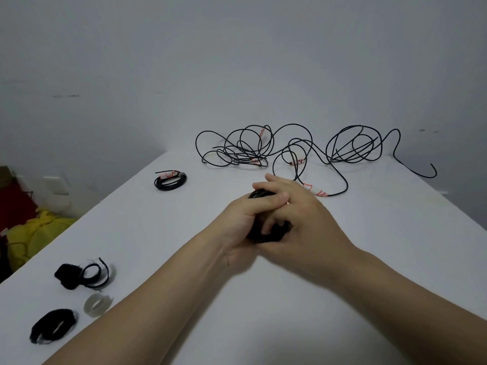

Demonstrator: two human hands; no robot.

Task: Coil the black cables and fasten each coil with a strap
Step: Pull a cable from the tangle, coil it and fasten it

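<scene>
A white table point(137, 233) fills most of the view, and its far edge meets a plain pale grey wall point(184, 61). Above the table's left side the wall carries a few faint dark scuffs point(66, 96). Left of the table, low on the wall, is a white socket plate point(56, 184). Below the plate, beside the table's left edge, lie a crumpled yellow cloth point(39, 233) and a red thing point(15, 206), with a bit of brown cardboard point(5, 172) behind them. The light is soft and even, dimmer in the corner left of the table.

Black coil point(276, 230) held — loose cables point(245, 154) tangled behind
</scene>
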